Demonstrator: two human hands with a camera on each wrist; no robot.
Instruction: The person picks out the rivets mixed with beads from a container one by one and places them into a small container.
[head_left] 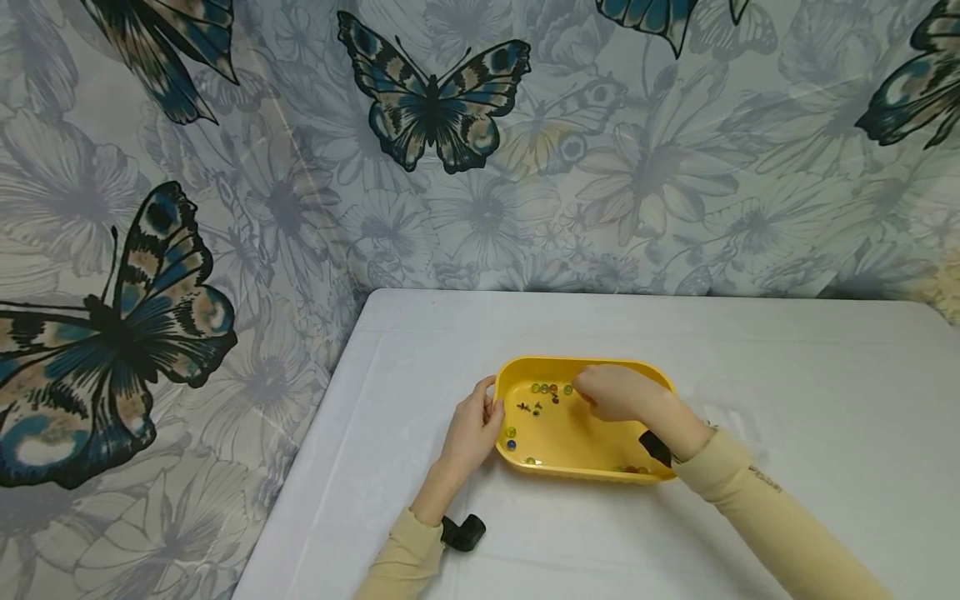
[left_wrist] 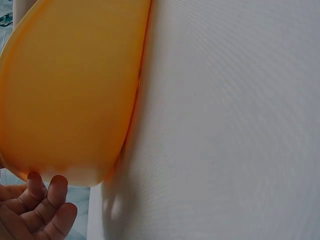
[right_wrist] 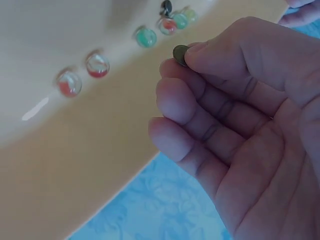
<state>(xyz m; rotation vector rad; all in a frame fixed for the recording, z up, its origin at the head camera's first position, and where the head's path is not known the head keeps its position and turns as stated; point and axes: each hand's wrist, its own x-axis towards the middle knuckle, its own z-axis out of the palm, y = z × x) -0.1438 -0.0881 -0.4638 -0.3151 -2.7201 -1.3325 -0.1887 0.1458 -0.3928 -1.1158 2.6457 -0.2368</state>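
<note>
A yellow plastic tray point(head_left: 585, 450) is on the white table, with glass marbles point(right_wrist: 146, 37) and several tiny dark pieces point(head_left: 536, 412) scattered inside. At the tray's left end my left hand point(head_left: 472, 429) grips the rim; in the left wrist view its fingers point(left_wrist: 57, 190) bend against the outer wall. My right hand point(head_left: 618, 393) reaches in over the tray's far side. Between thumb and forefinger it pinches a small dark round disc point(right_wrist: 180, 55), while the other fingers point(right_wrist: 175, 100) curl loosely. In the head view that disc is hidden by the hand.
More marbles lie at the tray's near right corner, partly behind the right wrist's black camera point(head_left: 656, 447). A faint transparent object point(head_left: 731, 421) sits on the table point(head_left: 420, 350) right of the tray. Butterfly-patterned fabric point(head_left: 465, 217) hangs behind the table.
</note>
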